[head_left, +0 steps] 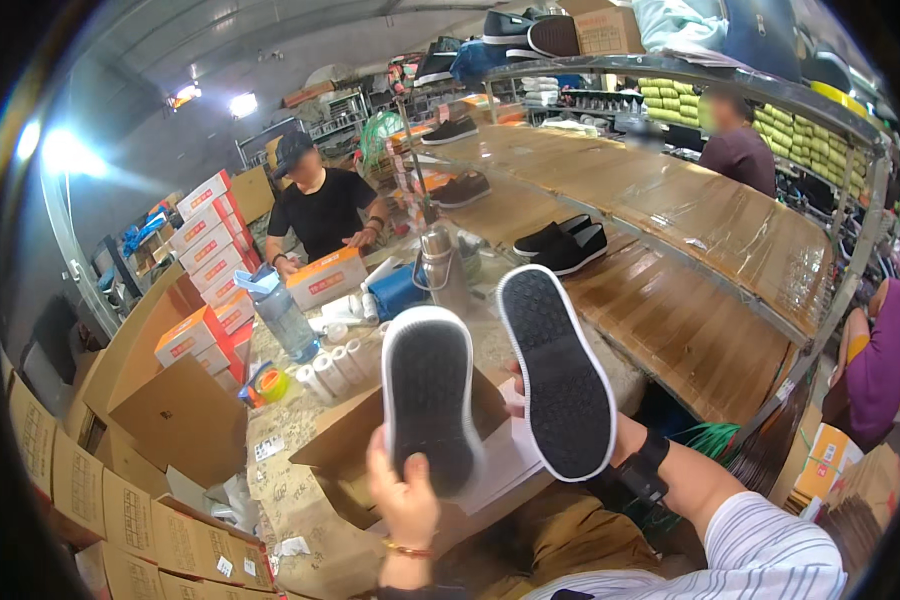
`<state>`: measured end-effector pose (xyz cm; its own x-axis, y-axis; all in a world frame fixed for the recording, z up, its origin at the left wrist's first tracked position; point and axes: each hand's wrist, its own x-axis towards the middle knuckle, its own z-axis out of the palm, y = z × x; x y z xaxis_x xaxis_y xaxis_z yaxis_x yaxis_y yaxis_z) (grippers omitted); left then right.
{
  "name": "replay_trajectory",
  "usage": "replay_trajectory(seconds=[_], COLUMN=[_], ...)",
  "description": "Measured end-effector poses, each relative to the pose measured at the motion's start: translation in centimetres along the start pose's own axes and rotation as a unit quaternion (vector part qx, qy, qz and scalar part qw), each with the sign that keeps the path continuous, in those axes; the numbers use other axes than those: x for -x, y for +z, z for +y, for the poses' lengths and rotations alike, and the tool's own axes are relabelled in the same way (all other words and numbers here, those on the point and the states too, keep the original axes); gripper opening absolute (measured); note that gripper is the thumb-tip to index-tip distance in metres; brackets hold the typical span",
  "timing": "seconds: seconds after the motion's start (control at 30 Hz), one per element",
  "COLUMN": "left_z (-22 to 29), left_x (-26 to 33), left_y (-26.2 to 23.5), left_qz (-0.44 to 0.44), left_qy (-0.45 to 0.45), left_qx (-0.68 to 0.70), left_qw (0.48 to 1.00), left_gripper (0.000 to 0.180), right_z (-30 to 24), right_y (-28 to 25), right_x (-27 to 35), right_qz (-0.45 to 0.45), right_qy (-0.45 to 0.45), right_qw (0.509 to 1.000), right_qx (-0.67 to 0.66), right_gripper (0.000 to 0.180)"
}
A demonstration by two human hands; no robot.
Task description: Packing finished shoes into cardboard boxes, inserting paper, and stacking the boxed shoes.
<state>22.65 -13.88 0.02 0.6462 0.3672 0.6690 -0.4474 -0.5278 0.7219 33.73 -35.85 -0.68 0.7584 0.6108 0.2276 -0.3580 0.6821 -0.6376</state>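
My left hand [407, 500] is closed round a shoe [430, 385] with a black patterned sole and white rim. It is held up with the sole facing me, my thumb lying on its lower end. My right hand [515, 390] grips a second, matching shoe [558, 375], tilted, sole also toward me. That shoe hides most of the hand; only some fingertips show at its left edge. The two shoes are apart. Below them on the table is an open cardboard box [330, 445] with white paper [510, 455] at its side.
A water bottle [288, 315], white rolls [340, 370], tape [270, 382] and a metal flask [438, 265] stand on the table. Across it, a person [320, 215] touches an orange-and-white shoebox [327, 278]. Black slip-ons [570, 245] lie on the slanted rack [690, 320]. Cartons [80, 490] line the left.
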Motion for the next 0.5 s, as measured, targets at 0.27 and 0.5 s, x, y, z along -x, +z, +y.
replay_trajectory(seconds=[0.27, 0.5], left_z=[-7.8, -7.6], left_x=[4.5, 4.4], left_y=[-4.4, -3.7], left_qz=[-0.21, -0.224], left_qy=[0.161, 0.181], left_qx=[-0.42, -0.466], left_qw=[0.868, 0.837], left_gripper=[0.038, 0.033], right_z=[4.1, 4.9], right_y=[-2.9, 5.6], right_x=[-2.3, -8.6], right_qz=[0.034, -0.092], right_qy=[0.01, -0.479], right_qw=[0.997, 0.627], right_qx=[-0.073, 0.607], right_gripper=[0.022, 0.017])
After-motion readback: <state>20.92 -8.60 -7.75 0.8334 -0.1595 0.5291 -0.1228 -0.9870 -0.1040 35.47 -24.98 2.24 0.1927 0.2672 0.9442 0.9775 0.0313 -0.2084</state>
